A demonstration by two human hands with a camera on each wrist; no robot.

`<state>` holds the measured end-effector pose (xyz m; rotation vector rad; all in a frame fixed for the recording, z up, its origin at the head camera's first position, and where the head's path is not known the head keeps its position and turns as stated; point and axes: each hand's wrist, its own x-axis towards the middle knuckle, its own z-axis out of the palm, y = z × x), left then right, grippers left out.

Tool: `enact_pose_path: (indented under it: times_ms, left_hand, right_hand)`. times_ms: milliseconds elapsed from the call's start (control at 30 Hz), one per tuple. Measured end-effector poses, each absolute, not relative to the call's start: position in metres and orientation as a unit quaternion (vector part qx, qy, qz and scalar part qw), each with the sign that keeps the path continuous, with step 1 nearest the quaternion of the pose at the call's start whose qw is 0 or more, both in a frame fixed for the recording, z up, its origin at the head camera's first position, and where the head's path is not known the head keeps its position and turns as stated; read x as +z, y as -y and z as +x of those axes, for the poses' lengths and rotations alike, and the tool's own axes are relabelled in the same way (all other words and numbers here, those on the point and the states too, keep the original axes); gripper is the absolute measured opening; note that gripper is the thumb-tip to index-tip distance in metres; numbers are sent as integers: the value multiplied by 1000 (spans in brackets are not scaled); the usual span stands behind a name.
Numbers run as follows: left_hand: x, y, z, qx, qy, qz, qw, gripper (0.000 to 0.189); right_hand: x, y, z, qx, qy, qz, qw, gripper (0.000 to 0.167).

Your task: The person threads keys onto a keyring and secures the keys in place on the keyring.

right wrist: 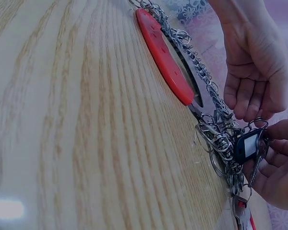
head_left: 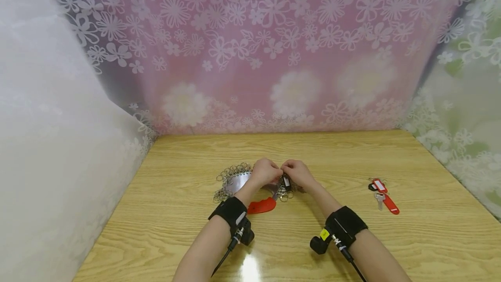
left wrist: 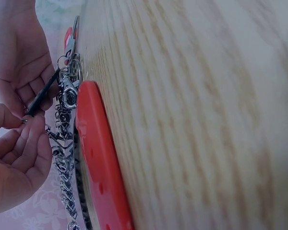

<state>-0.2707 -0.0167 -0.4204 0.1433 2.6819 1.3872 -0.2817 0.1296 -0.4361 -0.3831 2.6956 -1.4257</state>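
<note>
Head view, over the bench (head_left: 289,238): the left hand (head_left: 265,173) pinches a metal ring (right wrist: 258,120), the right hand (head_left: 299,174) pinches a black tag (right wrist: 240,152), held just beside bunched key rings (head_left: 282,193) (a red handle (head_left: 263,206) lies close by, red tags (head_left: 391,204) well off to the right).

A wood-grained table (head_left: 156,225) carries a bright patch of glare (head_left: 250,269) near its front edge of view. Behind it hangs a pink backdrop (head_left: 250,55) with white flowers, flanked by a whitish sheet (head_left: 51,99) and a green-and-white floral sheet (head_left: 462,112).
</note>
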Motion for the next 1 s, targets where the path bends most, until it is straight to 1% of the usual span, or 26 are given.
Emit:
enact_pose_path:
  times_ms: [200,367,500,800,1000]
  left_hand:
    - [-418,17,-270,379,-923,63,35,22]
    - [-417,16,-269,335,-937,92,9,34]
    - [-417,15,-268,324,-940,103,-1,43]
    - [-419,14,-269,323,-941,97,9,46]
    - [-419,15,-269,334,-938,90,13,44]
  right_hand:
    - [-437,-129,-282,-465,-875,-131,37,20]
    - [-437,-126,-281,-455,-881,-122,30,20]
    - [-435,-125,-281,-463,-878,-114,37,20]
    - [-434,-125,-281,-455,-882,-116,45,20]
    - [-439,-125,-283,-451,-882,-130,30,19]
